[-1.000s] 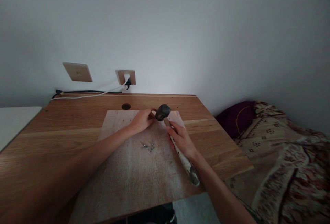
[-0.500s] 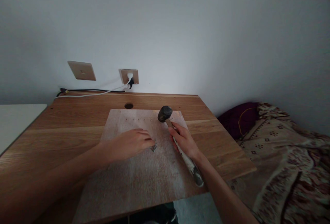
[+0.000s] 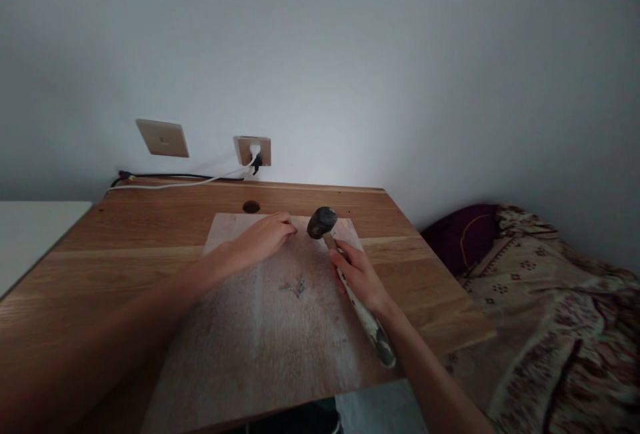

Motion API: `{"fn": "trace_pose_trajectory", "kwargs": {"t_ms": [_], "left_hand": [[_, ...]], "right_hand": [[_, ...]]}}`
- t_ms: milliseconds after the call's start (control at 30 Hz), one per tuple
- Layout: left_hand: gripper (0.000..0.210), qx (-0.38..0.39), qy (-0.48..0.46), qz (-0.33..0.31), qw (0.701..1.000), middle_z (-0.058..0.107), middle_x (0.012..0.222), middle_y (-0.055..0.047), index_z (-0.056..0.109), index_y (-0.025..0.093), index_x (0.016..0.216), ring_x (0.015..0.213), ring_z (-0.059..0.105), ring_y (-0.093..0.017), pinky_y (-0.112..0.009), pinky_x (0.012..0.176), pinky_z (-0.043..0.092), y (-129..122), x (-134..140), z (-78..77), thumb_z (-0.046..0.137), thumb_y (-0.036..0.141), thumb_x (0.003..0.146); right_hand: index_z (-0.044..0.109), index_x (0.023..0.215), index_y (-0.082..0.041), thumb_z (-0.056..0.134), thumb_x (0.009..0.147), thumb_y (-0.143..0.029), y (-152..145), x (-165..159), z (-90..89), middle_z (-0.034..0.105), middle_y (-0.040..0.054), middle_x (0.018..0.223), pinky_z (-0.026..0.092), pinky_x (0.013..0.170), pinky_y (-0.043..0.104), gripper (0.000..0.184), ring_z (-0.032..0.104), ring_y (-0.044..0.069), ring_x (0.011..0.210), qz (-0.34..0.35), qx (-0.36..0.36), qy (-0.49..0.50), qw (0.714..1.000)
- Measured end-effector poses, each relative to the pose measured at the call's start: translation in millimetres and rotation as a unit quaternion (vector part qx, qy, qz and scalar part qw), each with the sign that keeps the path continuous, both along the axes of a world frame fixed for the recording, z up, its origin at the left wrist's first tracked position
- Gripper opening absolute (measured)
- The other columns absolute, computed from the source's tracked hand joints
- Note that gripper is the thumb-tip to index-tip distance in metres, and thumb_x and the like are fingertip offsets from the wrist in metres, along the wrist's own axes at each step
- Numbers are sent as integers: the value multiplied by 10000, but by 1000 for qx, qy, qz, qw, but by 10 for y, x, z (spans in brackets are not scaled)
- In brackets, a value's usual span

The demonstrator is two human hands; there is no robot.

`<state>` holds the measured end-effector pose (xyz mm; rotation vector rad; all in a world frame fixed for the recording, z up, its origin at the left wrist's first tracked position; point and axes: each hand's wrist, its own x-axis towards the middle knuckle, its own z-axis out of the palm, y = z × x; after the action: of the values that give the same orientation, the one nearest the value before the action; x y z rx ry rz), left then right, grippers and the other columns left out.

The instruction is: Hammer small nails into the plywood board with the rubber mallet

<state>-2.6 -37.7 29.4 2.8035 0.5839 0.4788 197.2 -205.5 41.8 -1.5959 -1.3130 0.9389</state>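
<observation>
My right hand [image 3: 356, 273] is wrapped round the pale, worn handle of a hammer [image 3: 321, 222]. Its dark, blunt head hangs over the far right part of a wooden board [image 3: 260, 347]. Just left of that head, close to the board's far edge, my left hand [image 3: 270, 234] has its fingertips pinched together. Whatever is between them is too small to make out. A little heap of thin silvery nails [image 3: 299, 286] lies on the middle of the board, nearer to me than both hands.
The board rests on a wooden table [image 3: 425, 274] with a round cable hole [image 3: 251, 207]. Cables [image 3: 185, 185] run along the wall to a socket [image 3: 265, 152]. A patterned cover [image 3: 545, 314] and a purple cushion [image 3: 463, 237] are on the right. A white surface [image 3: 35, 234] stands at left.
My left hand has gone from the nails toward the board's far edge, beside the hammer head, uncovering the heap. My right hand holds the hammer in nearly the same place.
</observation>
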Motion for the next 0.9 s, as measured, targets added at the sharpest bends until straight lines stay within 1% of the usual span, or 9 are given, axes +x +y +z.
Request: {"fn": "trace_pose_trajectory", "kwargs": {"t_ms": [133,267,367,467,600,733,800,833,900], "left_hand": [[291,32,43,12,999,709,1026,-110,726,155,1069,1005,672,-250,-362,882,518,8,68,-2,507,19,934],[239,51,61,-4,997,707,992,-95,725,168,952,1002,660,-247,-358,887,510,16,83,24,514,56,942],[242,49,48,-24,997,715,998,-88,727,174,911,993,667,-233,-346,886,510,68,120,5,518,54,925],[230,-13,-11,-16,1000,739,973,-91,743,164,927,938,695,-224,-340,855,527,121,161,-69,546,49,895],[251,-123,-104,5,987,770,949,-71,758,160,971,886,720,-206,-323,823,548,149,158,-187,588,29,841],[204,-141,-145,18,979,768,972,-71,778,173,917,917,718,-210,-333,850,553,149,129,-242,631,59,831],[159,-159,-149,34,975,765,936,-71,774,163,897,865,715,-204,-323,812,555,146,126,-245,654,84,829],[163,-174,-150,42,972,765,910,-65,770,159,928,827,713,-198,-316,786,555,145,128,-245,661,90,827],[257,-204,-156,54,965,766,876,-48,747,153,1058,770,709,-186,-304,748,554,139,132,-244,668,94,821]], "right_hand": [[568,889,-234,526,981,-504,-19,8,25,523,-58,566,370,395,242,289,467,116,385,8,1,-10,1000],[582,913,-230,525,980,-508,-35,29,22,523,-57,546,367,393,244,292,462,121,378,4,-7,-15,1000],[588,919,-224,528,978,-505,-26,24,17,521,-56,543,374,399,245,293,465,123,385,2,-6,-14,1000],[577,901,-228,528,981,-495,1,-2,15,519,-56,561,366,391,243,283,461,117,384,7,2,-4,1000],[549,859,-237,527,979,-485,43,-43,20,525,-51,594,351,366,242,277,463,109,376,16,1,0,1000],[538,851,-240,530,985,-474,86,-80,26,541,-49,605,370,378,237,270,479,105,394,28,-4,-8,1000],[533,853,-240,530,986,-477,112,-102,29,536,-52,607,370,376,234,272,478,102,396,31,-6,-3,1000],[531,855,-240,529,987,-479,126,-115,32,530,-54,608,370,374,233,273,477,102,397,30,-6,2,1000],[533,865,-241,523,990,-477,156,-142,36,517,-58,609,374,370,234,267,476,103,396,31,-3,13,999]]}}
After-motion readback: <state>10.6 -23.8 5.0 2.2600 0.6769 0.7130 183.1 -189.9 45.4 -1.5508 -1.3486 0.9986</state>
